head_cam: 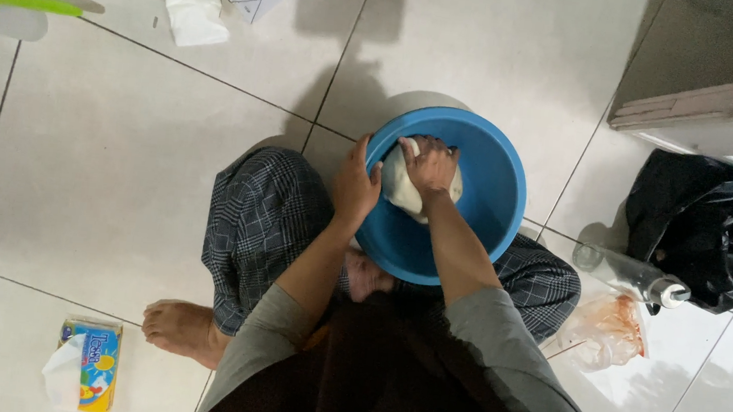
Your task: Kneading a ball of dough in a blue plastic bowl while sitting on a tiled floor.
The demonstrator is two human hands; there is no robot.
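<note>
Head view is showing the right hand (431, 166) pressing, fingers curled, into a pale lump of dough (402, 185) inside the blue basin (492, 200), while the left hand (356, 185) is gripping the near-left rim. Pinning the basin firmly and pushing with the heel should be kneading best.
</note>
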